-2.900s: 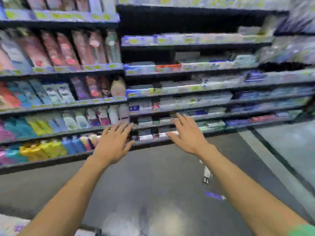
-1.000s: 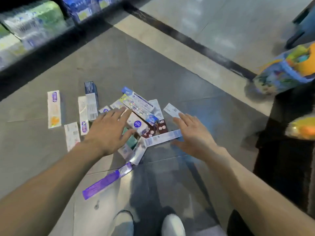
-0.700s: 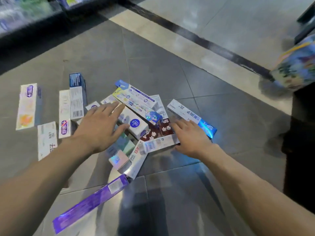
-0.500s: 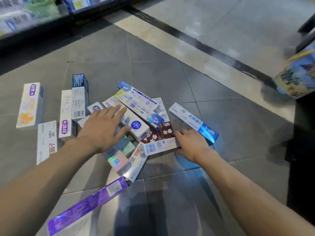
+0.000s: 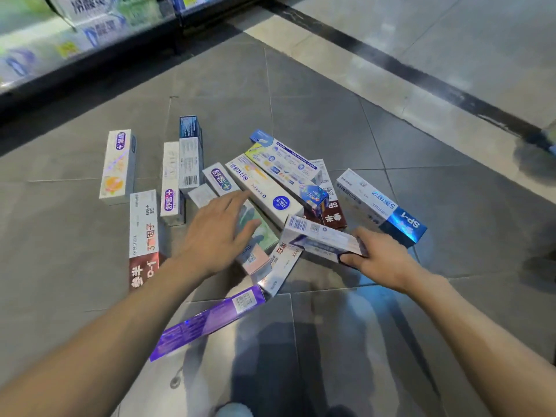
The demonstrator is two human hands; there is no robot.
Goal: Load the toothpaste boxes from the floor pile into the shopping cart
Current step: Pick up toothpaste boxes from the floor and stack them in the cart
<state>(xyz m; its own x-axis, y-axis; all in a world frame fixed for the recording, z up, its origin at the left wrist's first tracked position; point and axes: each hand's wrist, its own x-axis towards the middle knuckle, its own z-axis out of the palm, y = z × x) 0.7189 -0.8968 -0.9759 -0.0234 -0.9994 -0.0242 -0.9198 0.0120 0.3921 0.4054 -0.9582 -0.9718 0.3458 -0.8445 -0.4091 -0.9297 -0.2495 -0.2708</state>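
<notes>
A pile of toothpaste boxes [image 5: 270, 191] lies scattered on the grey tiled floor [image 5: 451, 236] at mid-frame. The right hand [image 5: 382, 257], which half a second ago rested flat at the pile's edge, now grips one end of a white box with a barcode [image 5: 316, 236], fingers curled beneath it and its near end raised off the heap. The left hand [image 5: 216, 233] remains spread and open, fingers straight, over a green box [image 5: 258, 230] in the centre of the pile. A blue-ended box [image 5: 379, 206] lies just right of the heap; a purple box [image 5: 207, 320] sits nearer the camera, partly crossed by the left forearm. Stocked shelves [image 5: 84, 28] fill the upper left. The cart is out of frame.
</notes>
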